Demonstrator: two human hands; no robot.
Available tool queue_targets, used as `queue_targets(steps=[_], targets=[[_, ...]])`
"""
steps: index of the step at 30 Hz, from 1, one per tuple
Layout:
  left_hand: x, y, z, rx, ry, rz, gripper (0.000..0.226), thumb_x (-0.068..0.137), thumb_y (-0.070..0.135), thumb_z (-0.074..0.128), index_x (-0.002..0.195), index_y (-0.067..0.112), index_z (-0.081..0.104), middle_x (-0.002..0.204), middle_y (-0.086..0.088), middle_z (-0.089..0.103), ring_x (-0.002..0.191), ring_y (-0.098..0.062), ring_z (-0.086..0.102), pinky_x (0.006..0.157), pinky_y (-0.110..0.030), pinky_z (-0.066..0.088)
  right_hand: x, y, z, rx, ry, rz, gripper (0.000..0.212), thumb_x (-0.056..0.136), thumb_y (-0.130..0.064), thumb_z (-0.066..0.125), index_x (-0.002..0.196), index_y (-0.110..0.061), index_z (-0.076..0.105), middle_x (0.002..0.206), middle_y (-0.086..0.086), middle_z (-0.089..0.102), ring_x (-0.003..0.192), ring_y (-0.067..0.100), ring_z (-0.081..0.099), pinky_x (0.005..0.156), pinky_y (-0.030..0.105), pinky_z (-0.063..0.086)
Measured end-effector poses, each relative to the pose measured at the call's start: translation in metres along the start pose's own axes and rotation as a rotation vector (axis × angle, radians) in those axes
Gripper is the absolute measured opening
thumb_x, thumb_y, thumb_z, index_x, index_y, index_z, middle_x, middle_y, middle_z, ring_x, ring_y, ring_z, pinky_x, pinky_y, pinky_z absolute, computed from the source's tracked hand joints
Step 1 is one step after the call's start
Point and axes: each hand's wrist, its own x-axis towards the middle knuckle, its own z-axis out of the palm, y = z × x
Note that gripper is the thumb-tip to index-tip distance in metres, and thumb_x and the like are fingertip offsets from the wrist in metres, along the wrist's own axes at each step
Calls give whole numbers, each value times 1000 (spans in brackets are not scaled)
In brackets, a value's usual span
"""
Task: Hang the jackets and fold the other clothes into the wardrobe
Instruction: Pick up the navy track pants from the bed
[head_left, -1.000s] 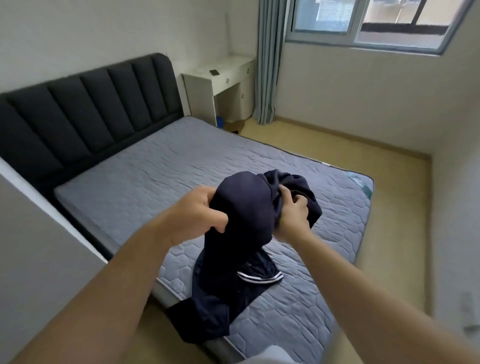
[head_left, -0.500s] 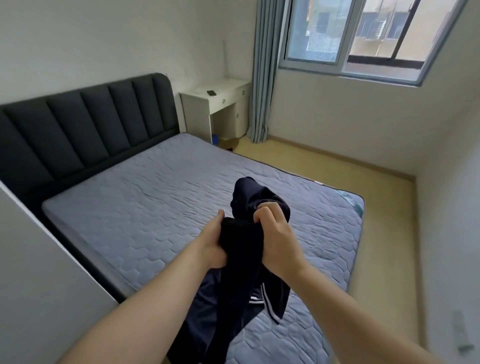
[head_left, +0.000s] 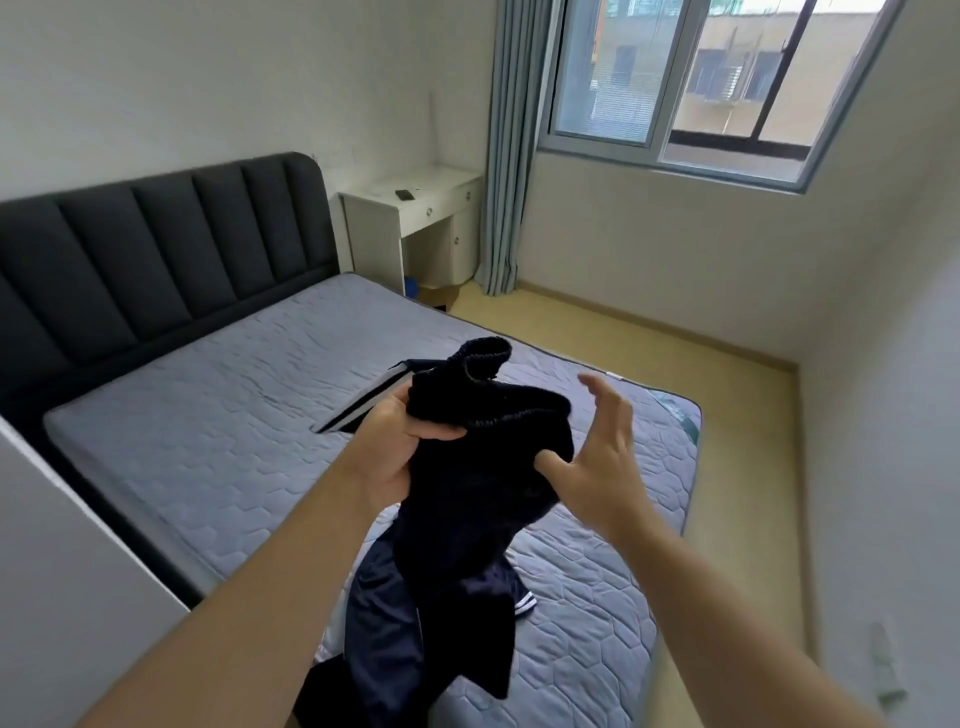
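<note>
Left hand (head_left: 397, 457) clamps the bunched upper end of the dark garment (head_left: 467, 514), right hand (head_left: 602, 462) spread open just beside it with thumb touching, and we note the cloth hangs long-axis down toward the mattress (head_left: 208, 415) corner.

You are looking across a bed: a grey quilted mattress (head_left: 208, 415) fills the middle of the frame, with a dark padded headboard (head_left: 156, 249) standing along its far left edge. At upper centre, just beside the headboard, stands a white surface (head_left: 441, 182) with drawers, and a small dark object (head_left: 404, 195) lies on it. Beneath it you can see something blue (head_left: 411, 286) and a brown box (head_left: 441, 296). A grey-blue curtain (head_left: 511, 156) hangs beside the window (head_left: 701, 78) at upper right. Yellow flooring (head_left: 675, 353) runs to the right of the bed. A white panel (head_left: 62, 571) fills the lower left.
</note>
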Motion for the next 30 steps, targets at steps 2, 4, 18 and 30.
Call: queue_targets(steps=[2, 4, 18, 30], targets=[[-6, 8, 5, 52, -7, 32, 66, 63, -17, 67, 127, -5, 57, 121, -28, 64, 110, -44, 64, 93, -51, 54, 9, -11, -7, 203, -247, 87, 102, 73, -11, 72, 147, -54, 18, 149, -19, 28, 136, 12, 38, 110, 36, 38], [-9, 16, 9, 87, 2, 53, 66, 63, -14, 70, 127, -5, 56, 121, -26, 65, 111, -42, 64, 93, -49, 55, 16, -20, -11, 427, -395, 183, 98, 66, -5, 73, 138, -60, 37, 139, -6, 54, 117, 20, 62, 98, 43, 54], [-1, 49, 3, 345, -16, 185, 80, 64, 21, 91, 128, 23, 42, 116, -6, 66, 108, -18, 68, 83, -28, 57, 61, -41, -29, 166, -179, 54, 18, 92, -21, 62, 92, -38, 56, 84, -10, 64, 73, 6, 62, 64, 25, 47], [28, 129, 8, 849, 246, 421, 22, 78, 17, 85, 94, 15, 69, 77, 6, 72, 70, -6, 70, 62, -16, 55, 111, -56, -119, 10, -131, -119, 26, 77, -53, 78, 82, -28, 70, 70, -6, 70, 60, 11, 67, 55, 23, 55]])
